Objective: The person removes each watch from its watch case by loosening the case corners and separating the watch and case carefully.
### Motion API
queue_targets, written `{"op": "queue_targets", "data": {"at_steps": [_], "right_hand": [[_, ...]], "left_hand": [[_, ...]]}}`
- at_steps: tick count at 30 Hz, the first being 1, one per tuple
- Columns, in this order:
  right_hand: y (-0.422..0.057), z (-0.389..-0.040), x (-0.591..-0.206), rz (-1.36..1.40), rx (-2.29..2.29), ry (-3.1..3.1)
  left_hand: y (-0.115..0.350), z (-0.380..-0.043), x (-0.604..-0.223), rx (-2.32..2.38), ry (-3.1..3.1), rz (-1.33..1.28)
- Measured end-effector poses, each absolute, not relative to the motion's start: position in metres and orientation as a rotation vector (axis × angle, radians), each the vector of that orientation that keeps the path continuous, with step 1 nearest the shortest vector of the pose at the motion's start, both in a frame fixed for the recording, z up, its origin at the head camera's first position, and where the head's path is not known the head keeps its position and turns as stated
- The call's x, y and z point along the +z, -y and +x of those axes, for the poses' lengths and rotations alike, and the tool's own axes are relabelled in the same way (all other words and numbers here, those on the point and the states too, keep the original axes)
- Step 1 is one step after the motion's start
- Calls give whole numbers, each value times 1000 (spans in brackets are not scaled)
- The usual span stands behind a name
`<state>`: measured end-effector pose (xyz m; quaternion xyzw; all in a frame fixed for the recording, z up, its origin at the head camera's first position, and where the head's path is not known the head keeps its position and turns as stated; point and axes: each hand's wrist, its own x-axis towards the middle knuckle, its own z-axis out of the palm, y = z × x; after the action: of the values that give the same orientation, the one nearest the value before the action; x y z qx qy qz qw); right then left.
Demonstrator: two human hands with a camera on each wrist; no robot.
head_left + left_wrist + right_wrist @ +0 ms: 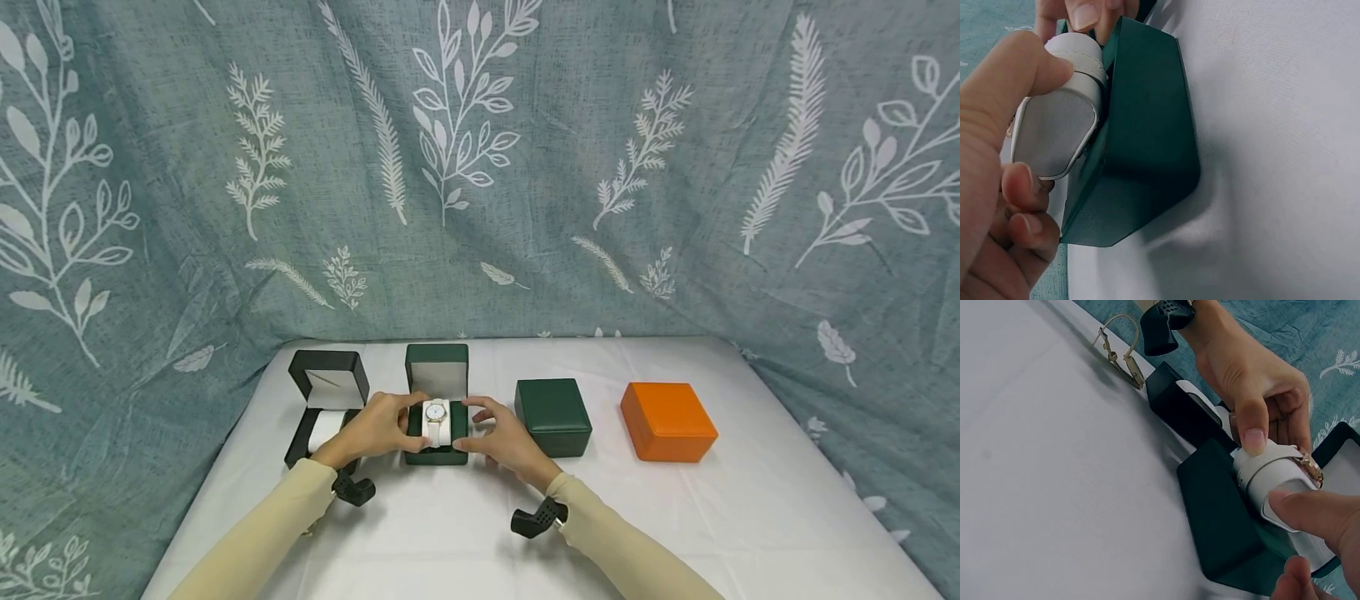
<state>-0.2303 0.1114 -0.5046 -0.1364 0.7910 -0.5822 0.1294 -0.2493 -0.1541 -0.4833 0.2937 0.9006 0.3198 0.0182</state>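
A wristwatch (436, 412) with a white strap and round pale dial is wrapped around a white cushion (1054, 134). It sits at the mouth of an open green watch box (437, 458), whose lid stands up behind. My left hand (382, 427) grips the watch and cushion from the left, its thumb across the strap in the left wrist view. From the other side my right hand (508, 440) holds the cushion's right end, with the thumb on its rim in the right wrist view. The cushion's underside is hidden inside the box.
An open black watch box (327, 360) with a white cushion stands left, partly behind my left hand. To the right are a closed green box (553, 417) and a closed orange box (667, 421). A gold-toned watch (1124, 362) lies on the white cloth near my left wrist.
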Motion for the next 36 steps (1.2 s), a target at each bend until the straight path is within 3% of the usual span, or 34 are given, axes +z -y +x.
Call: {"op": "queue_targets", "data": {"at_steps": [17,36], "right_hand": [[-104,-227,-491,-581,-1691,-2182],[-94,-227,-492,-600,-1676,-2159]], "left_hand": [[156,-245,-480,1007,-2796,926],[153,-239,-477,1064,-2748,962]]}}
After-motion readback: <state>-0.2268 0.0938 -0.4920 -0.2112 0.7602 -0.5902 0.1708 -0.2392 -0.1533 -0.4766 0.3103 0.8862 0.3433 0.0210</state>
